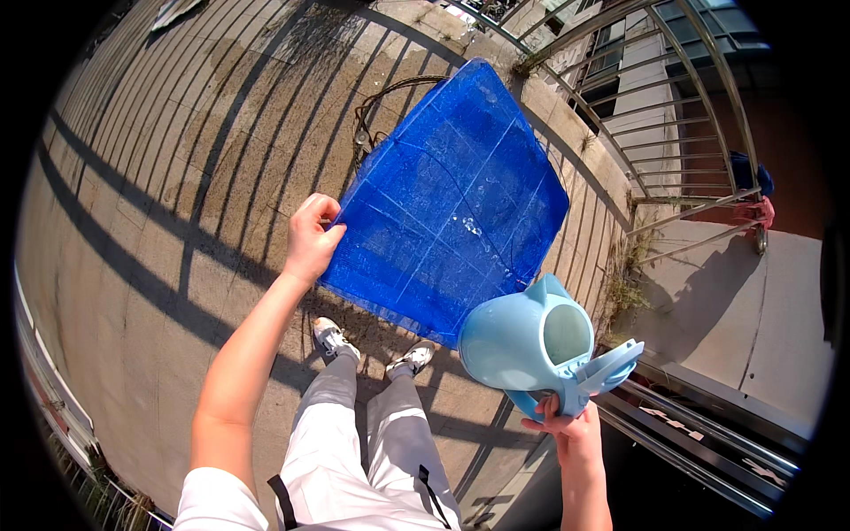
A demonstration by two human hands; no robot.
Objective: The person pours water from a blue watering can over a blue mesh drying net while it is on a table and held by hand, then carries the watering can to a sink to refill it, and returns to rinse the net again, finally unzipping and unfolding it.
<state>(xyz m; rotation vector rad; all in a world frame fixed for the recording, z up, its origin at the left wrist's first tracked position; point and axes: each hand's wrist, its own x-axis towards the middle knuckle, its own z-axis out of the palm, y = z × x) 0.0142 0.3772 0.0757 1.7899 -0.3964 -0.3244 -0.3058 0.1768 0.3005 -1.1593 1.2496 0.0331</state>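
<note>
Out on a sunlit paved floor (133, 265), striped all over with bar shadows, with a metal railing (698, 87) up at the right (and a red cloth (754, 212) hung at its near end). Straight to the left hand (316, 237): pinching the left edge of a blue plastic sheet (416, 212), grip pressed together, thumb on top, right at the rim. Glossy, crossed by pale grid lines, with clear water drops (472, 227) showing against the middle. Past the upper-left edge, on to a dark looped cord (363, 119) on the paving.

Over to the right hand (571, 425) now: closed around the handle (524, 404) of a light-blue kettle (505, 341), lid (615, 365) flung wide and pale inside in full view. Held across the sheet's near right corner as seen from above (touching or apart, impossible to tell from here). And down below, between both forearms, to white sneakers (336, 338) near the sheet's near edge, under white trousers (328, 442).
</note>
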